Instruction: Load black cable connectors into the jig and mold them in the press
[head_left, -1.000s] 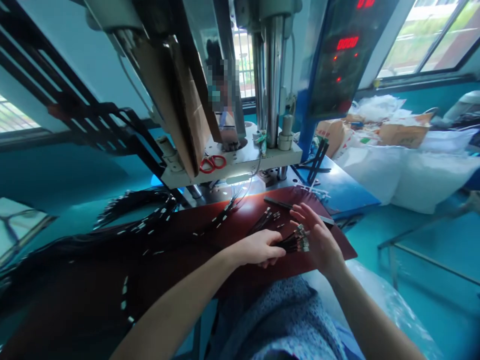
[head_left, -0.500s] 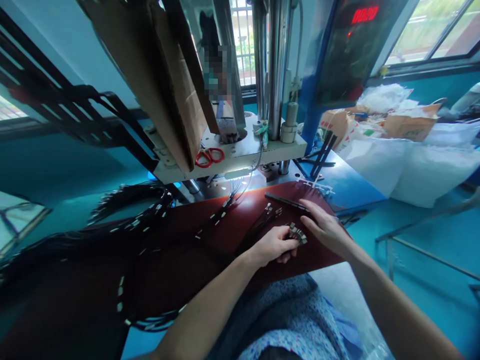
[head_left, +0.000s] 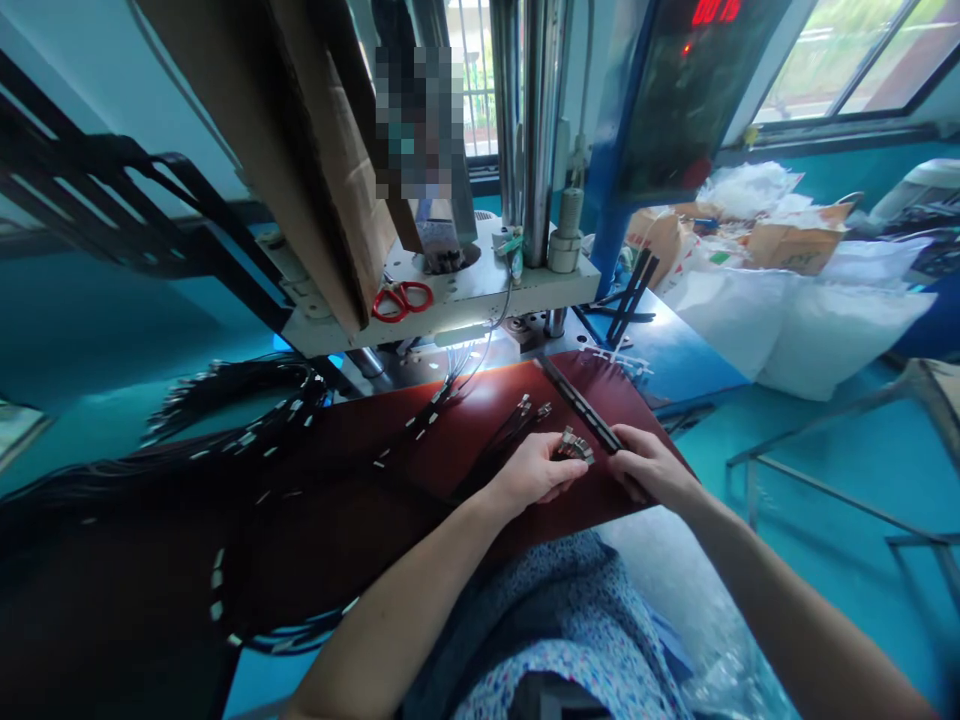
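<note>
My left hand [head_left: 529, 470] is closed around a bunch of cable connectors [head_left: 574, 446], whose metal ends fan out past the fingers. My right hand [head_left: 649, 465] pinches the near end of a slotted black strip [head_left: 581, 405], which points away toward the machine. Just beyond my left hand, more black cables [head_left: 517, 415] with metal ends lie on the reddish-brown tabletop [head_left: 495, 385]. The lower fingers of my right hand are partly hidden.
A press machine [head_left: 480, 300] stands ahead, with red-handled scissors [head_left: 403, 299] on its plate. Coiled black cables [head_left: 247, 420] lie at left. White sprue [head_left: 616, 360] and black strips [head_left: 632, 297] are at right, and white sacks [head_left: 787, 325] stand beyond.
My right hand, open beside the black strip before, has closed on its near end. The strip has swung to point more toward me. My left hand still holds the connectors.
</note>
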